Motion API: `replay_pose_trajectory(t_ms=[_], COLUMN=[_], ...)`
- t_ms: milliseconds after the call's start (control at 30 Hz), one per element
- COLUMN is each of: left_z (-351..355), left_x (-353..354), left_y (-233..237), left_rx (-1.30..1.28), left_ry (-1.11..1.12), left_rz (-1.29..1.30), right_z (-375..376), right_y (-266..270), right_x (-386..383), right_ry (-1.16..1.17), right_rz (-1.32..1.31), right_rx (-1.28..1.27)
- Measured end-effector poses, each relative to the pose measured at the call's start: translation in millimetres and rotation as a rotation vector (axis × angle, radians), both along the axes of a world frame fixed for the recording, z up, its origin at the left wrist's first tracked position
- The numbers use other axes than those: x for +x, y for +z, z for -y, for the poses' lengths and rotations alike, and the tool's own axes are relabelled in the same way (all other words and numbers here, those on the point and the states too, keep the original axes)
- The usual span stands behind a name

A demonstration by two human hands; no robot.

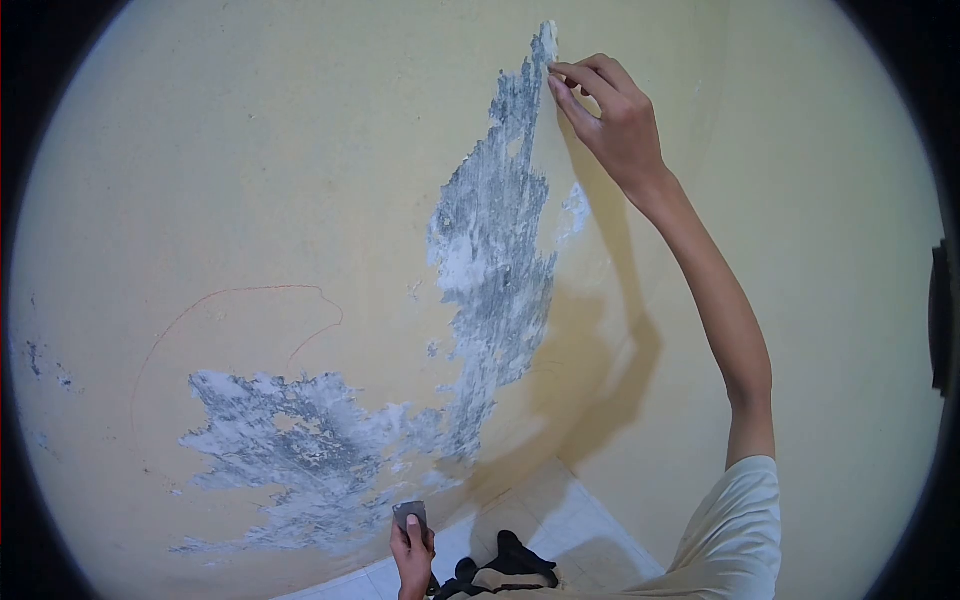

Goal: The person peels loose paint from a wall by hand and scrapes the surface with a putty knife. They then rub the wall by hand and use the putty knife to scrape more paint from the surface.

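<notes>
A yellow-painted wall fills most of the view, and its paint has come away in a ragged grey-white bare patch. High up, my right hand is at the patch's right edge, thumb and forefinger pinched close against the paint edge. Whatever lies between those fingertips is too small to make out. Low down, near my body, my left hand grips a scraper with a flat grey blade pointing up and the thumb laid along it. Part of its dark handle shows below the palm.
A second bare patch spreads across the lower left wall. Above it runs a thin reddish curved line. Pale floor tiles meet the wall at the bottom, by my dark-covered feet. A dark object sits at the far right edge.
</notes>
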State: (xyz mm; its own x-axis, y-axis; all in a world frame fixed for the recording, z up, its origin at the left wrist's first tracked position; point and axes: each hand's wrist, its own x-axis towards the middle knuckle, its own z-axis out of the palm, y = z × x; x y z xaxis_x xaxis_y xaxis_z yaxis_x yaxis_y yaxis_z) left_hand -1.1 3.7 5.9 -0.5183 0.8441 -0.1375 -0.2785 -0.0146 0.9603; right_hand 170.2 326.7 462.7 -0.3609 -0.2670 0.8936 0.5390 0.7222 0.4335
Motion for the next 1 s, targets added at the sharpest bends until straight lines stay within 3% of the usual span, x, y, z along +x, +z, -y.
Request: replay_pose_trajectory(t_ms=[267,467,667,1000], left_z=[-5,-2,-3,-8], left_x=[6,9,-2,-12], left_y=[-1,-10,-10,3], left_rx=[-0.016,0.039,0.018,0.010], left_ry=[0.005,-0.032,-0.011,0.002], left_rz=[0.048,0.031,-0.001,0.048], right_z=[12,17,25,25], right_y=[2,6,13,34], right_x=[-10,-13,-16,-17], right_ry=[0.051,-0.045,-0.184,-0.158], right_rz=[-0.093,-0.097,-0.039,0.109], right_rx=[-0.108,-0.104,-0.003,-0.160])
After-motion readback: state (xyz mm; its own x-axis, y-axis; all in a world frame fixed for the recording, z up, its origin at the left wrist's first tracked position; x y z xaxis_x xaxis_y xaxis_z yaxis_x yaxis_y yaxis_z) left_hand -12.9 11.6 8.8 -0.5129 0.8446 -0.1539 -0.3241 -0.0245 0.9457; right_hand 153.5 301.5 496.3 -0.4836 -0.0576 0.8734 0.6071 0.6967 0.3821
